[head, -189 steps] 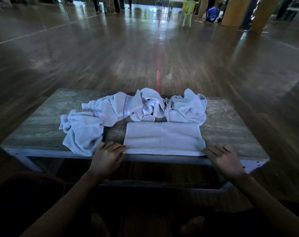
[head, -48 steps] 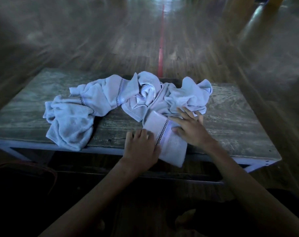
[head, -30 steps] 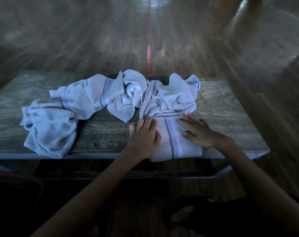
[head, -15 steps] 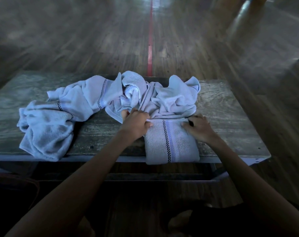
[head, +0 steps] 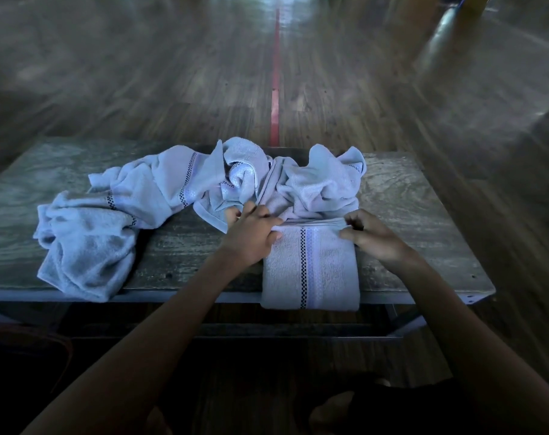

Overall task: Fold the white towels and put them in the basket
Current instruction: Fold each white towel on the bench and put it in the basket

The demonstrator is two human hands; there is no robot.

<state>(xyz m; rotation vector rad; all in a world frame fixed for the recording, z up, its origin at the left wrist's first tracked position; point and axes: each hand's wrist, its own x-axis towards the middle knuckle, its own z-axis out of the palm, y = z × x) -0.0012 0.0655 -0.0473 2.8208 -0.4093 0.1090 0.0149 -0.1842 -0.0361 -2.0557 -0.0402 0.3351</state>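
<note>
A folded white towel [head: 311, 271] with a dark checked stripe lies at the near edge of the low wooden table [head: 424, 246], its near end hanging slightly over the edge. My left hand [head: 251, 233] pinches the towel's far left corner. My right hand [head: 370, 233] pinches its far right corner. Behind it several crumpled white towels [head: 179, 189] stretch across the table from the left edge to the middle right. The basket is only a dark curved rim [head: 47, 346] at the lower left.
Bare tabletop shows to the right of the folded towel and between it and the left heap. Beyond the table runs wooden floor with a red line [head: 274, 114]. My knees and feet are in shadow below the table.
My hands slid from the middle of the folded towel up to its far corners and now pinch them. The towel was turned so its stripe runs toward me.
</note>
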